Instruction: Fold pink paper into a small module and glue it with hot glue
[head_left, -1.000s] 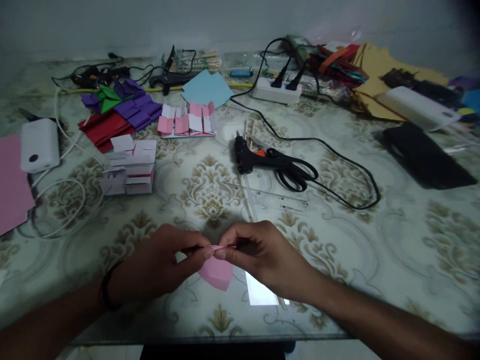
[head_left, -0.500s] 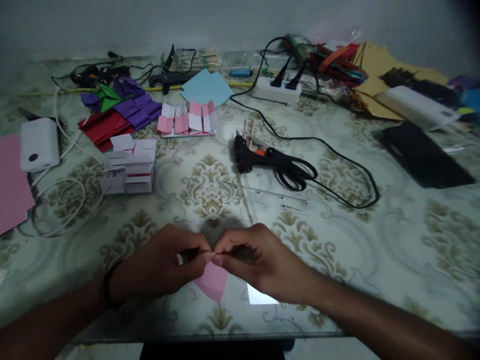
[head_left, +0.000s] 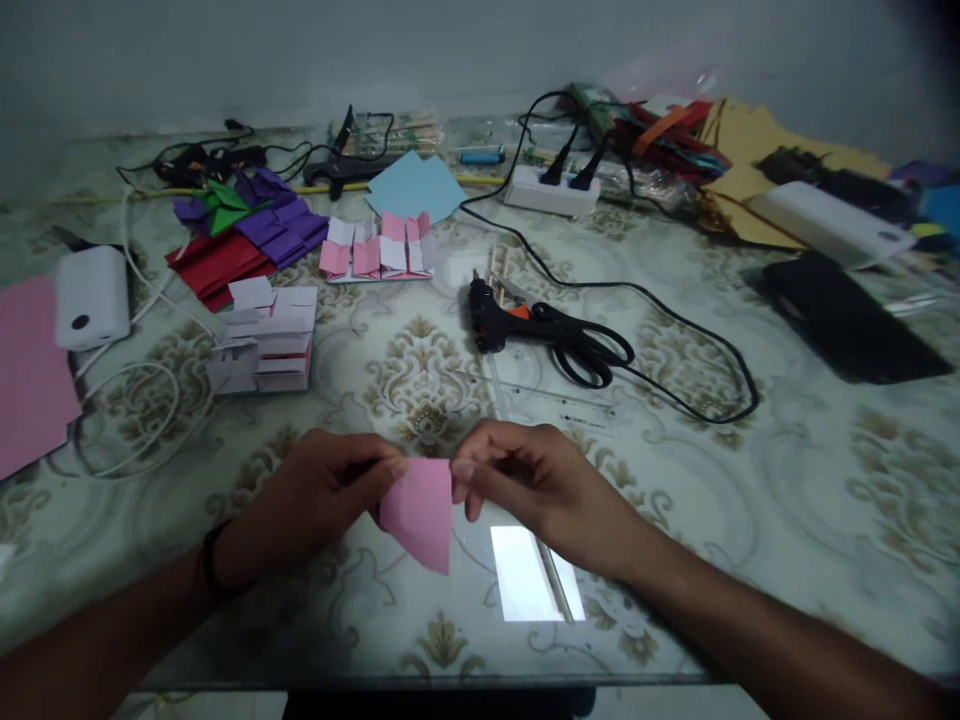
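Note:
A small pink piece of paper (head_left: pixel 420 515) is held up above the near part of the table, its lower edge slanting to a corner. My left hand (head_left: pixel 330 490) pinches its upper left corner between thumb and fingers. At the upper right corner, the thumb and forefinger of my right hand (head_left: pixel 529 485) close on the paper's edge. Beyond my hands lie a black glue gun (head_left: pixel 491 315) and black-handled scissors (head_left: pixel 592 345). Folded white paper pieces (head_left: pixel 270 335) and a row of pink and white folded pieces (head_left: pixel 379 248) stand to the left.
Purple folded papers (head_left: pixel 281 230), a red one (head_left: pixel 217 265) and light blue sheets (head_left: pixel 416 185) lie farther back. A white power strip (head_left: pixel 553 190) feeds black cords. At right rests a black phone-like slab (head_left: pixel 851 315); at left, a white power bank (head_left: pixel 92 298) and pink sheets (head_left: pixel 34 375).
My hands, pinching together at one point before, have moved apart to the two upper corners. The pink paper is raised and spread flatter between them. The view has shifted slightly.

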